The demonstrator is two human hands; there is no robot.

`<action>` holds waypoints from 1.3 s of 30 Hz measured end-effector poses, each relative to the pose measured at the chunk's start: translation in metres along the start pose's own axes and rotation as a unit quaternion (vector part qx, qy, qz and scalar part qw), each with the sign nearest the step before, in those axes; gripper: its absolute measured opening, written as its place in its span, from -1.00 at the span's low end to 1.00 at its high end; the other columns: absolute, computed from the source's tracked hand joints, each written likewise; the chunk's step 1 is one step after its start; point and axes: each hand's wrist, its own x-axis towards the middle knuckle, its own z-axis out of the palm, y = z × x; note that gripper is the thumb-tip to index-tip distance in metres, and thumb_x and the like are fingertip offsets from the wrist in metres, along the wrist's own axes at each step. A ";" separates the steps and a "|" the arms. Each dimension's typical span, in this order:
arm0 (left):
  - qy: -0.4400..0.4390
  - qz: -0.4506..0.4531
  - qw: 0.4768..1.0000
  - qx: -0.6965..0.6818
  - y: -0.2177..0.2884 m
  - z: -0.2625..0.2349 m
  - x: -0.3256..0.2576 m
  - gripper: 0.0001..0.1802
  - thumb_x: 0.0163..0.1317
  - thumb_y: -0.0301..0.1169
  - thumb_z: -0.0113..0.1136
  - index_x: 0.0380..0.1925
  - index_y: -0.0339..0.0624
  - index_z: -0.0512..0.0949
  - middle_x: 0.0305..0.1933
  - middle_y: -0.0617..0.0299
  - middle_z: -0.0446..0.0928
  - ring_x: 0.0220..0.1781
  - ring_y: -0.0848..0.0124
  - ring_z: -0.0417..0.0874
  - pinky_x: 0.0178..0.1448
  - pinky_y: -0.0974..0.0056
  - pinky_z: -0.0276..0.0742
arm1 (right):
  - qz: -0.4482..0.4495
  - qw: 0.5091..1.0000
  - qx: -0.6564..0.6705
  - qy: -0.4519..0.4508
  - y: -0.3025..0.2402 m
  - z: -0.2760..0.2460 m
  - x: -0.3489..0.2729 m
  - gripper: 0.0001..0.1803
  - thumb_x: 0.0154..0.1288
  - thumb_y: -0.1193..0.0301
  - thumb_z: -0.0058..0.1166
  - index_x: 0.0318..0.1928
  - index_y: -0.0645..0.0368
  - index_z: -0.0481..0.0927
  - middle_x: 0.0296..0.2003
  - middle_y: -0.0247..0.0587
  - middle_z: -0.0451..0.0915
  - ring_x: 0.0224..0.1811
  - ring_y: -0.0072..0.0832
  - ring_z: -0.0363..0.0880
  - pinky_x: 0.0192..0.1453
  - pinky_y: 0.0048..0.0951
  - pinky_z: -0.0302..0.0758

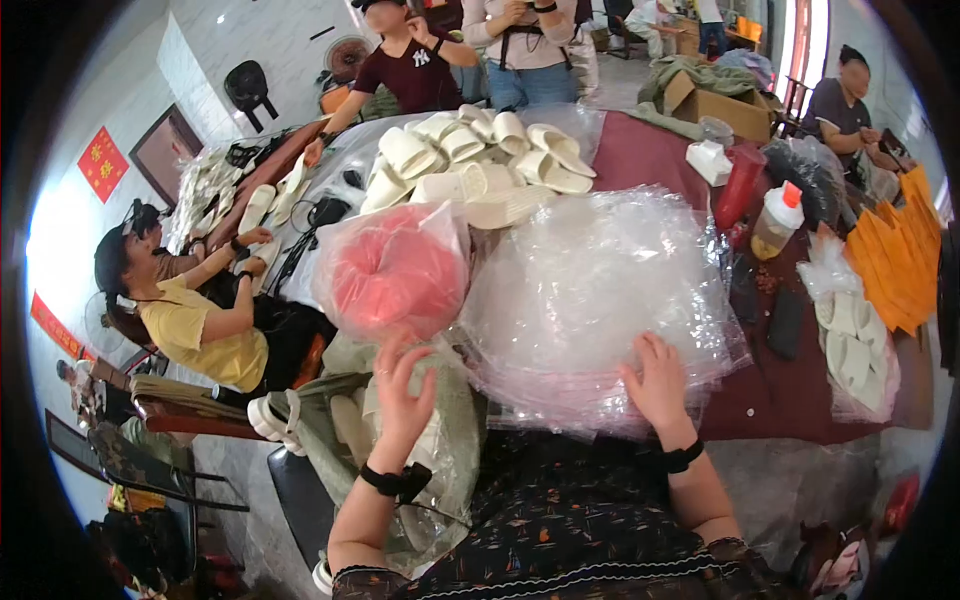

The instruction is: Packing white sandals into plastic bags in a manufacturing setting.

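My left hand is raised with its fingers apart, just below a clear plastic bag with something soft and coral-pink inside. It holds nothing that I can see; whether its fingertips touch that bag I cannot tell. Under this hand stands an open green woven sack with pale slippers in it. Flat on the near right corner of a thick stack of clear plastic bags lies my right hand, fingers stretched out. Behind both is a heap of cream slippers.
The table has a dark red cloth. To the right are a bottle with an orange cap, a red cylinder, a dark phone-like slab, bagged slippers and orange bags. Several people work around the table; a cardboard box stands behind.
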 end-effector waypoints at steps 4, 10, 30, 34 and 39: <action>-0.071 0.160 0.982 -0.072 0.056 0.045 0.074 -0.56 0.11 -0.54 0.32 0.05 -0.15 0.58 0.36 -0.02 0.40 0.32 -0.03 0.43 0.32 0.02 0.41 | 0.003 1.000 0.003 -0.004 0.002 -0.001 -0.001 -0.42 0.21 0.25 0.24 0.18 0.29 0.50 0.21 0.03 0.48 0.17 0.00 0.44 0.24 -0.05 0.44; -0.114 -0.251 0.890 -0.363 -0.009 0.200 0.180 -0.25 0.13 -0.50 0.29 0.38 -0.15 0.30 0.44 -0.30 0.26 0.47 -0.09 0.30 0.40 -0.06 0.36 | -0.034 0.999 0.006 0.011 0.003 0.004 -0.001 -0.41 0.22 0.24 0.23 0.19 0.31 0.50 0.20 0.06 0.49 0.16 0.02 0.44 0.24 -0.04 0.43; 0.082 -0.130 0.988 0.005 -0.017 0.153 0.313 -0.71 0.39 -0.23 0.02 -0.14 -0.21 0.56 -0.20 -0.35 0.61 -0.07 -0.25 0.62 -0.03 -0.18 0.49 | -0.019 0.998 0.040 0.050 0.010 0.004 -0.009 -0.40 0.17 0.22 0.25 0.17 0.28 0.53 0.20 0.11 0.49 0.02 0.04 0.46 0.10 -0.02 0.44; 0.114 -0.116 0.972 -0.170 -0.020 0.110 0.317 -0.70 0.45 -0.27 0.06 -0.08 -0.30 0.58 -0.24 -0.08 0.67 -0.16 0.10 0.70 -0.09 0.04 0.54 | -0.031 0.998 0.046 0.039 0.010 0.008 -0.008 -0.40 0.20 0.21 0.23 0.18 0.29 0.51 0.23 0.11 0.46 0.05 0.04 0.45 0.15 -0.02 0.43; -0.038 -0.134 0.867 -0.479 0.062 0.074 0.279 -0.64 0.51 -0.25 0.04 0.08 -0.31 0.55 -0.11 0.23 0.65 -0.17 0.46 0.69 -0.10 0.27 0.66 | -0.003 0.999 0.023 0.026 0.014 0.010 -0.010 -0.40 0.20 0.21 0.23 0.18 0.29 0.50 0.24 0.10 0.45 0.09 0.03 0.44 0.19 -0.02 0.42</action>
